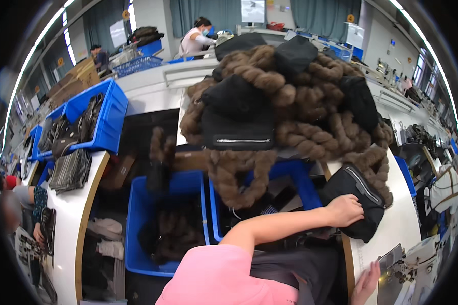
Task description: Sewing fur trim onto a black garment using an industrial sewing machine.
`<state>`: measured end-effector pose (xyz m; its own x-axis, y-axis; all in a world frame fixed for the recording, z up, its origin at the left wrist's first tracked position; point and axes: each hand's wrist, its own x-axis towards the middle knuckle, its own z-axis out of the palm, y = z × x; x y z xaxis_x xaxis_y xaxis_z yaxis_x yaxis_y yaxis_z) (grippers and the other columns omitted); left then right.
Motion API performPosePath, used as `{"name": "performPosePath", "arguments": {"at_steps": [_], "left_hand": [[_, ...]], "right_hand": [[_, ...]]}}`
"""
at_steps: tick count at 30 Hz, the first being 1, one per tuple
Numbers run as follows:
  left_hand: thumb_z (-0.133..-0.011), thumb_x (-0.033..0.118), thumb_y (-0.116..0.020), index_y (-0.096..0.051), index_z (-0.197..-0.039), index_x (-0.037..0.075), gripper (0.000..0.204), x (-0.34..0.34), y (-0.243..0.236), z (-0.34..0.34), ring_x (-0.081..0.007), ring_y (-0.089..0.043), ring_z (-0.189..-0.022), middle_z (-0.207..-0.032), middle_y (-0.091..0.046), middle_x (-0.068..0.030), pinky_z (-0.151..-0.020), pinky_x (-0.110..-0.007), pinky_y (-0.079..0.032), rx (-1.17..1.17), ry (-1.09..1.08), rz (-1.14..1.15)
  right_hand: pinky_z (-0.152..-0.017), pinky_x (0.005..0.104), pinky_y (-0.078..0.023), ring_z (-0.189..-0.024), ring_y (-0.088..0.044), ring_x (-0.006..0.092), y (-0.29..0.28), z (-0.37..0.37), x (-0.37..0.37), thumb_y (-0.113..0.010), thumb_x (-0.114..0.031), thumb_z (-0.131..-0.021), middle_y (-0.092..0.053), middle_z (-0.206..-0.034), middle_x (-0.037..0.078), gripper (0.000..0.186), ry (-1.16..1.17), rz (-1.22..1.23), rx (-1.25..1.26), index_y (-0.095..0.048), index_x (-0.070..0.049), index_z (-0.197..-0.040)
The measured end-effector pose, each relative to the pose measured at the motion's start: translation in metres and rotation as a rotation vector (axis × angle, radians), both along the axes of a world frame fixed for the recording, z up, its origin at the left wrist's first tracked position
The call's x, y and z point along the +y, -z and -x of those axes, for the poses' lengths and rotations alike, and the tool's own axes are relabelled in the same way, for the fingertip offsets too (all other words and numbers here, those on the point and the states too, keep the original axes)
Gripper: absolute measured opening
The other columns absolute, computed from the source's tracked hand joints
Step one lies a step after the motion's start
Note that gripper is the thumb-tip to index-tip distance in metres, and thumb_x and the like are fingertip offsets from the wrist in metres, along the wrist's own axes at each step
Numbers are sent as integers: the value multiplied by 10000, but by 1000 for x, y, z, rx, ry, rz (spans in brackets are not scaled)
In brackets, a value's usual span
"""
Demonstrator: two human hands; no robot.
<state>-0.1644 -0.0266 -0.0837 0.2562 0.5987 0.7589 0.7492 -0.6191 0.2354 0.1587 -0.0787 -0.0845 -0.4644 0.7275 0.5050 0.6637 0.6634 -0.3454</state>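
Observation:
My left hand [345, 210] is closed on a black bag [362, 223] with a silver zipper, its arm reaching across to the right. A braided brown fur strap [379, 170] is attached to the bag, which lies on the white tabletop [398, 213] at the right. Lower down, my right hand [366, 283] rests by the table's near edge with its fingers stretched out, holding nothing. Just right of it stands a sewing machine [417, 269].
Ahead rises a large pile of black bags with brown fur straps [262, 71]. Between the tables stand a blue bin [130, 229] with furry pieces and a second blue bin [310, 190]. A blue crate [109, 117] sits at left. A co-worker [196, 39] works at the back, another person's hand [38, 234] at far left.

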Motion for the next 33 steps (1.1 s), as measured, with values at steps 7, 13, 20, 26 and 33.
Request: {"name": "performPosePath", "arguments": {"at_steps": [7,13,20,26,33], "left_hand": [[-848,342,-686,-639,-812,32,316,-20,17,-17,-289,-640,-949,-909,-674,-120,-963,-410,-441,-132,33,-124],[-843,231,-684,-658,-798,42,196,-13,8,-31,-268,-652,-935,-872,-681,-92,-937,-412,-471,-234,106,-204],[-837,119,-721,-717,-946,47,130,-61,-1,6,-267,-662,-1091,-1066,-722,-74,-1012,-461,-458,-308,321,-217],[-904,228,-717,-557,-1236,-10,438,-60,19,39,-202,-622,-1027,-1108,-659,-128,-895,-324,-480,-1306,-144,508],[-795,169,-840,-417,-1230,-56,647,-62,9,2,-104,-614,-789,-926,-629,-63,-650,-236,-515,-1375,337,1181]], "right_hand": [[-1118,485,-313,-1321,-420,427,-11,21,-1,-620,-240,-964,-473,-1400,290,507,10,-32,-124,-499,42,-1367],[-1089,459,-349,-1327,-447,373,-29,54,16,-488,-213,-1014,-450,-1462,207,376,-73,-317,117,-530,11,-1313],[-1119,463,-315,-1327,-451,370,-46,130,50,-601,-108,-885,-623,-1218,135,256,-112,13,12,-648,-61,-1132],[-1030,415,-425,-1200,-580,338,-58,78,46,-689,-47,-773,-695,-941,65,108,-72,-30,-3,-690,-79,-877],[-736,382,-507,-855,-624,271,-95,146,37,-729,-125,-812,-621,-898,101,198,-102,39,20,-658,-52,-982]]}}
